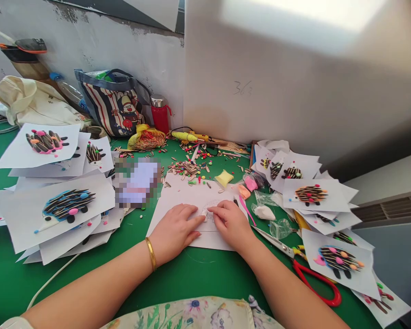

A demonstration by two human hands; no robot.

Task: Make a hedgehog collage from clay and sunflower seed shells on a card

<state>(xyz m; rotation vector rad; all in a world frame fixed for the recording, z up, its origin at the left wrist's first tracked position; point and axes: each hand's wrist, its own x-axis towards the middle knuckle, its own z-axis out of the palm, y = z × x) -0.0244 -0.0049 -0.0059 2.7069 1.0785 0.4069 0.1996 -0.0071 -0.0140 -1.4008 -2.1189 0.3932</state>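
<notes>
A white sheet of paper (173, 194) with a faint line drawing lies in front of me. On it, a small white lump that looks like soft clay (204, 214) sits between the index fingertips of both hands. My left hand (174, 228) rests on the paper from the left, fingers stretched and apart, its index tip at the lump. From the right, my right hand (231, 225) reaches its index finger to the lump's other side, the remaining fingers loosely bent. Beyond them lie seeds (185, 169) and coloured balls. A pink tool (247, 211) lies beside the right hand.
Stacked sheets with seed hedgehogs stand left (65, 228) and right (311, 196). Red-handled scissors (317, 283) lie beside my right forearm. Clay packets, yellow (223, 178) and white (264, 212), sit right. A striped bag (113, 105) and red bottle (160, 114) stand behind.
</notes>
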